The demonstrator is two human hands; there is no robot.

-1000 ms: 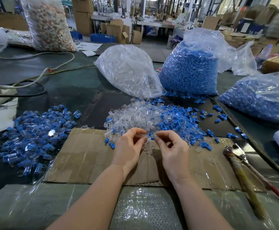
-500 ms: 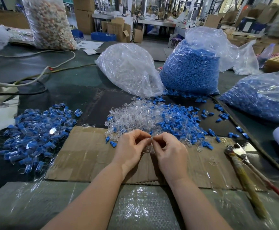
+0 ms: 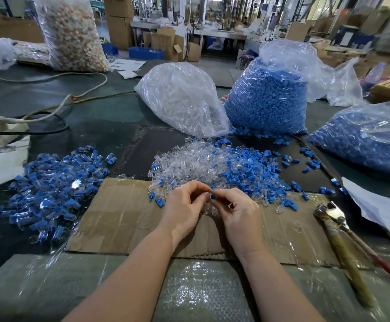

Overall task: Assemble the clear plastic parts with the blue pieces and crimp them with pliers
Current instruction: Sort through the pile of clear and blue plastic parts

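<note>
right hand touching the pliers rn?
Apart. The head view shows the right hand over the cardboard, fingers pinching a small blue piece, while the pliers lie off to its right with bare cardboard between them.

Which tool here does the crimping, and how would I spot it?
Start at the flattened cardboard sheet before the person. Off its right edge, on the table, lie the pliers, touched by neither hand. They are the only metal thing there: shiny jaws, two long handles, one red.
</note>
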